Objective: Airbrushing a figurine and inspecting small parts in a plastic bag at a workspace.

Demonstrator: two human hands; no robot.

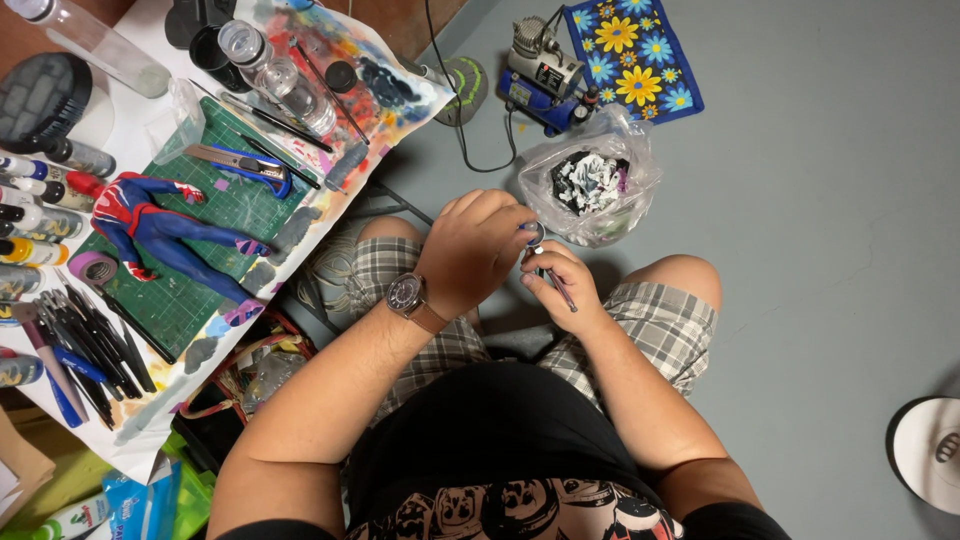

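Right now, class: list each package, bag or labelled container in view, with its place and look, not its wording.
Clear plastic bag: floor ahead of the hands, black and white bits inside.
Paint bottles: table's left edge, small, coloured caps.
Blue packet: bottom left, crumpled.

Hobby painting workspace, cutting mat (215,215), brushes (85,345), compressor (545,75)

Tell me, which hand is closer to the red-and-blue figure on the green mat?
Left. The left hand is right of the figure, off the table; the right hand is farther right.
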